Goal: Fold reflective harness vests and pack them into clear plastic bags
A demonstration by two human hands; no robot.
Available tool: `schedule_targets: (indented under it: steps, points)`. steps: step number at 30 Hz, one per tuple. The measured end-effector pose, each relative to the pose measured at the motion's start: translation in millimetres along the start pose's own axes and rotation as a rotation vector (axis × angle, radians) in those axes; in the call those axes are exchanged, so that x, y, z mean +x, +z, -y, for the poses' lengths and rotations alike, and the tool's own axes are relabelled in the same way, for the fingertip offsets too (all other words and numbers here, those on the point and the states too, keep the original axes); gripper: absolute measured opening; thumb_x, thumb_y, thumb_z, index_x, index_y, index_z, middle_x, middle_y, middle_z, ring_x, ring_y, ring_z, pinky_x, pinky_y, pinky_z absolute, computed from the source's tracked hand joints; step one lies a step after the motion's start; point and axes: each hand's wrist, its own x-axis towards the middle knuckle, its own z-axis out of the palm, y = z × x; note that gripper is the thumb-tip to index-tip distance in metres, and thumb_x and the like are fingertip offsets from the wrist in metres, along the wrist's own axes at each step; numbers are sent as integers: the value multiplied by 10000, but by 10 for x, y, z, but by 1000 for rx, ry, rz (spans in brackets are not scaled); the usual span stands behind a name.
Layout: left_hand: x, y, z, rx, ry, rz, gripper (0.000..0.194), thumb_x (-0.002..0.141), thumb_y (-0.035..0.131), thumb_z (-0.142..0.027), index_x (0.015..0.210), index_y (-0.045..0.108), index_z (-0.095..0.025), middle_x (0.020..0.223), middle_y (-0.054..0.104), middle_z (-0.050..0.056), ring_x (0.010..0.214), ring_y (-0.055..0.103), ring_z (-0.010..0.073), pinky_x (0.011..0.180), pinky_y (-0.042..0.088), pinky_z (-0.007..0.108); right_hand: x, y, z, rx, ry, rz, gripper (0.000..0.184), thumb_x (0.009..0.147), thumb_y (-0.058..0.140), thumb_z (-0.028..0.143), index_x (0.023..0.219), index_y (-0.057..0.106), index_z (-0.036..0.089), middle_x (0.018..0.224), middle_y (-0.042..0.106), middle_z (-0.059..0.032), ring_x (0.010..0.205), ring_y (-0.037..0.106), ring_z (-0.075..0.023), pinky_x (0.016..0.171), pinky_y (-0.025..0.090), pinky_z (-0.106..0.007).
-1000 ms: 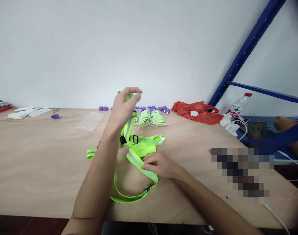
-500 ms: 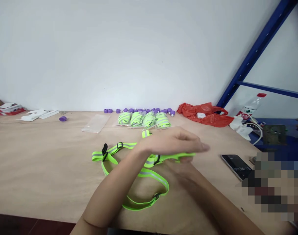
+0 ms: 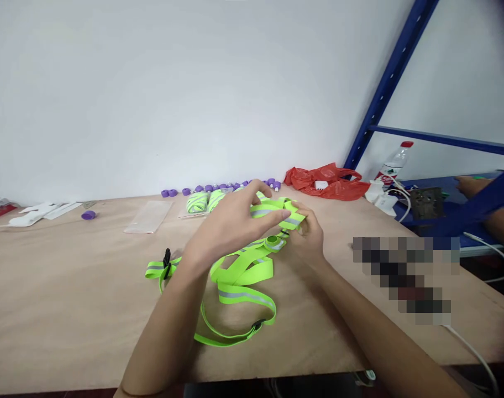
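A neon-green reflective strap (image 3: 246, 296) with a grey stripe and black buckles lies in loose loops on the table, part of it raised between my hands. My left hand (image 3: 231, 224) comes from the left over the raised part, its thumb lying across the band and its fingers curved behind it. On the other side my right hand (image 3: 310, 237) pinches the folded end of the strap between thumb and fingers. One black buckle (image 3: 258, 324) sits on the near loop; a black clip (image 3: 166, 262) stands at the left end. My left hand hides some of the strap.
Behind are bagged green straps (image 3: 197, 203), several purple caps (image 3: 187, 191) and a flat clear bag (image 3: 148, 216). A red plastic bag (image 3: 347, 189), a bottle (image 3: 395, 166) and a blue rack (image 3: 384, 83) stand right. Another person's hand (image 3: 471, 187) shows far right.
The hands have moved apart from their overlapped position, and the strap between them is now bunched and folded. The view has shifted to the right.
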Motion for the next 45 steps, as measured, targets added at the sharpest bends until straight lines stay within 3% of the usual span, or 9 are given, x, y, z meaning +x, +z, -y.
schedule_targets:
  steps: [4, 8, 12, 18, 23, 31, 39, 42, 45]
  points:
    - [26, 7, 189, 225, -50, 116, 717, 761, 746, -498, 1373, 446, -275, 1202, 608, 76, 1009, 618, 268, 783, 488, 320, 154, -218, 6, -94, -225, -185, 225, 774, 561, 119, 971, 600, 222, 1369, 580, -113, 1311, 523, -288, 1076, 423, -498]
    - [181, 64, 491, 475, -180, 74, 496, 818, 602, -210, 1307, 532, -252, 1196, 597, 98, 1027, 632, 270, 849, 488, 344, 278, -348, -1, -153, -278, -321, 167, 800, 568, 132, 933, 621, 218, 1289, 625, -113, 1253, 566, -275, 1076, 425, -478]
    - [272, -101, 857, 514, -302, -38, 406, 802, 511, -159, 1182, 632, -237, 1221, 645, 93, 1080, 636, 287, 900, 493, 370, 386, -444, -169, -14, -125, -576, 122, 827, 664, 274, 906, 616, 195, 1051, 671, -79, 1057, 641, -242, 987, 488, -430]
    - [242, -414, 1147, 261, -415, -278, 248, 830, 490, -271, 1006, 654, -208, 1027, 750, 64, 914, 692, 259, 754, 523, 336, 500, -603, -426, 204, 301, -732, 383, 811, 686, 550, 784, 529, 201, 612, 572, 34, 546, 568, -128, 539, 474, -244]
    - [360, -47, 1042, 202, -210, 5, 436, 928, 445, -487, 1210, 590, -187, 1200, 704, 106, 1027, 682, 260, 846, 539, 354, 465, -550, -459, 285, 402, -610, 490, 736, 726, 649, 755, 512, 208, 567, 506, 63, 479, 484, -91, 444, 390, -197]
    - [522, 977, 1138, 357, -139, 281, 572, 881, 572, -278, 1430, 424, -218, 1530, 443, 123, 1414, 420, 293, 1120, 388, 400, 365, -415, -481, 289, 469, -349, 582, 680, 728, 698, 926, 601, 186, 729, 612, 15, 508, 573, -113, 468, 438, -224]
    - [514, 763, 1371, 477, -506, 362, 672, 756, 698, -373, 1336, 454, -138, 1314, 590, 231, 1208, 598, 376, 877, 530, 414, 334, -539, -406, -411, 299, -115, 521, 774, 669, 473, 1230, 621, 226, 1163, 650, -95, 731, 648, -193, 775, 485, -363]
    - [526, 651, 1397, 421, -572, 490, 570, 702, 735, -437, 1165, 607, -129, 1087, 714, 191, 1014, 696, 363, 788, 561, 396, 357, -634, -315, -612, 159, -121, 348, 828, 619, 491, 1034, 676, 216, 1039, 652, -77, 713, 603, -182, 700, 433, -317]
    - [512, 571, 1441, 330, -619, 617, 324, 693, 723, -371, 907, 695, -129, 862, 753, 170, 836, 732, 339, 706, 581, 382, 373, -697, -321, -664, 155, 149, 300, 850, 621, 515, 799, 683, 227, 724, 619, -19, 649, 557, -179, 603, 365, -285]
